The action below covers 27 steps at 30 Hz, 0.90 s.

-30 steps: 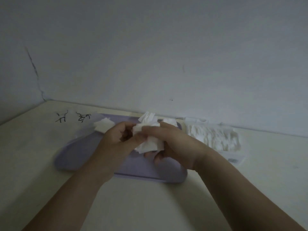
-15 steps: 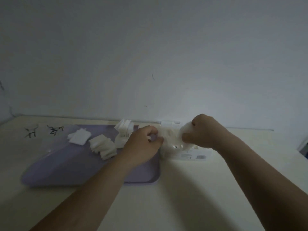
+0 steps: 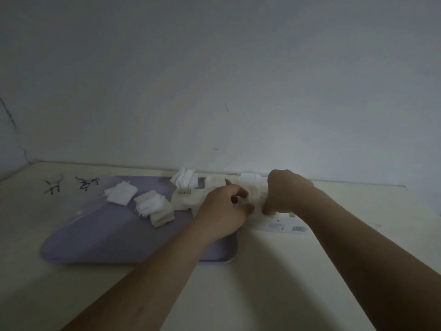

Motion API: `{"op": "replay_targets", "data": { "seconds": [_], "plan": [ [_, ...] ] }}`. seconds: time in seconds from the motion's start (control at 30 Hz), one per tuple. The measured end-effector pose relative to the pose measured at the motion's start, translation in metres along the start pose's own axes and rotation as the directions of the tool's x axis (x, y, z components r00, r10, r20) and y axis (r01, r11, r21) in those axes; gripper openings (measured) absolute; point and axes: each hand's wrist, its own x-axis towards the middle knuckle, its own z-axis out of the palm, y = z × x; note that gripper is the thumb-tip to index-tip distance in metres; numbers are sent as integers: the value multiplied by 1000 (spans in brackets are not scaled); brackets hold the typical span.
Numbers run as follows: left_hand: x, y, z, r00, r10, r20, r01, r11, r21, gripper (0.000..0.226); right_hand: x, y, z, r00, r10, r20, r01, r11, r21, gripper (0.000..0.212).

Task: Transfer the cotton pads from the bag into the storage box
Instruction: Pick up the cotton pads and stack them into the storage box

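1. A cream bench [image 3: 238,295] runs up to a pale wall [image 3: 214,80]; the light is dim.
2. A purple tray [image 3: 107,240] lies on the bench, left of centre.
3. Loose stacks of cotton pads sit on the tray: one white stack [image 3: 120,193] towards the left, a second stack [image 3: 155,207] just right of it that is white above and beige below, and a third stack [image 3: 185,180] at the far edge.
4. A beige heap of pads [image 3: 188,199] lies below the third stack, and the left hand partly covers it.
5. The storage box [image 3: 281,226] stands on the bench just beside the tray's right edge. It is pale and carries a barcode label [image 3: 298,228] on its near face.
6. More pads [image 3: 256,194] show inside the box, between the two hands.
7. The left hand [image 3: 224,211] reaches across the tray's right corner to the left end of the box. Its fingers are curled, but I cannot tell whether they pinch a pad.
8. The right hand [image 3: 286,194] arches over the box with its fingers curled down and their tips at the pads. I cannot tell whether it grips any.
9. The two hands are near each other but apart.
10. Two black scribbles [image 3: 53,186] mark the bench left of the tray.
11. I cannot make out the bag with any certainty.
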Motion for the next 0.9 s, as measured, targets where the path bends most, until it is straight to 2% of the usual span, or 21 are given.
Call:
{"op": "replay_targets", "data": {
  "seconds": [0.1, 0.23, 0.37, 0.47, 0.6, 0.7, 0.77, 0.83, 0.9],
  "plan": [
    [-1, 1, 4, 999, 7, -40, -8, 1000, -25, 30, 5, 1, 8, 999, 11, 45, -17, 991, 136, 26],
    [-3, 0, 5, 997, -6, -73, 3, 999, -51, 27, 10, 2, 19, 996, -50, 72, 30, 966, 255, 41],
    [-7, 1, 2, 998, -1, -58, 0, 1000, -15, 34, -1, 16, 1, 994, -15, 110, -27, 930, 367, 28],
    [-9, 4, 4, 997, 5, -76, -5, 1000, 7, 35, -4, 20, 4, 998, -38, 52, 15, 924, 382, 32],
    [-19, 7, 7, 989, 84, -121, -75, 994, 73, 21, -10, 8, 13, 997, -65, -51, 79, 929, 363, 38],
    [-26, 5, 3, 994, 74, -84, -69, 996, 64, 27, -16, 1, 3, 998, -61, -8, 61, 964, 261, 32],
    [-29, 1, -8, 997, 58, -42, -57, 998, 28, 33, -20, -7, -10, 998, -55, 22, 54, 998, 15, 32],
    [-33, -6, -27, 994, 83, -70, -80, 996, 43, 28, -33, -28, -24, 995, -50, -82, 35, 984, -176, 29],
    [-37, -15, -52, 986, 71, -152, -60, 995, 78, 24, -42, -61, -30, 965, -137, -225, 106, 984, -145, 26]
  ]
}}
